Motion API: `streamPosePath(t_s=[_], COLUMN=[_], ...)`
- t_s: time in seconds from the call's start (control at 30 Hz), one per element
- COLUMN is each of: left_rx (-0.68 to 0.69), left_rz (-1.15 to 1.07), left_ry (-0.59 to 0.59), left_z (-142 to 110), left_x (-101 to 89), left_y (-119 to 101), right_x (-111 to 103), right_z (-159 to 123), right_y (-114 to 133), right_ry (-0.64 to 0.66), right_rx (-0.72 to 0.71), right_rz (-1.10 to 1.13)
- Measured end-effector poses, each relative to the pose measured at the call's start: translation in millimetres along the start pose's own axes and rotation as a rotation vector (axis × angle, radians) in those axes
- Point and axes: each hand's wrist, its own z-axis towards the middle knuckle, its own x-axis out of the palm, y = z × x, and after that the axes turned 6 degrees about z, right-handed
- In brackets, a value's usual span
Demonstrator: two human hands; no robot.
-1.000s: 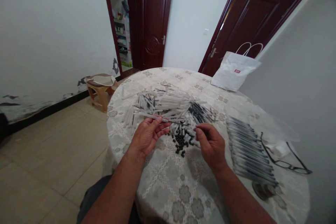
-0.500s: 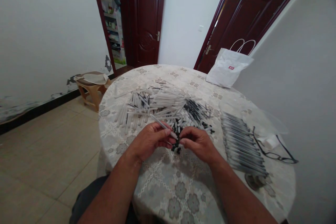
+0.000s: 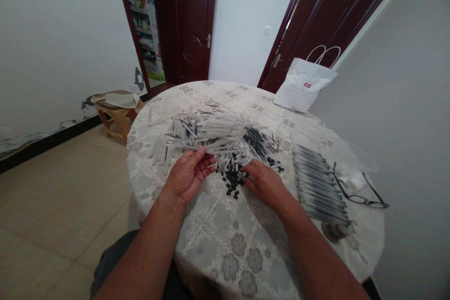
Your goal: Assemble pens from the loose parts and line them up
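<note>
Head view: your hands, close together over the caps (image 3: 232,179) half a second ago, are now parted. Your left hand (image 3: 186,173), left of the caps, pinches a tube (image 3: 184,146) between thumb and fingers; it lies nearly level now, where it sloped down towards the caps. Your right hand (image 3: 260,180) is at the right edge of the caps, its fingers bent and narrow; whether they grip one, I cannot tell. I judge that the work is split for now: the left hand has the tube in charge while the right is busy among the small parts. Just beyond the caps lie white bits (image 3: 244,153), then black rods (image 3: 258,140) to their right and a heap of tubes (image 3: 223,127) farther back. All rest on a flowered cloth (image 3: 207,239). Well right of the caps are a row of grey sticks (image 3: 318,183), glasses (image 3: 366,203) and a round thing (image 3: 333,231) too blurred to name. Far beyond the caps stands a bag (image 3: 304,85); off to their left, past the cloth, is a stool (image 3: 117,119), with dark red doors (image 3: 191,18) behind.
</note>
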Motion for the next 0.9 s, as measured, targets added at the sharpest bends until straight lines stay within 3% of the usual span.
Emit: streamPosePath(t_s=[0.3, 0.9], left_rx=[-0.002, -0.02], left_rz=[0.029, 0.075], left_ry=[0.005, 0.007], left_z=[-1.5, -2.7], left_x=[3.6, 4.8], left_y=[-1.5, -0.9], right_x=[0.0, -4.9], right_z=[3.5, 0.1], right_y=[1.0, 7.9], right_ry=[0.046, 0.057], right_rx=[0.103, 0.045], right_rz=[-0.108, -0.106])
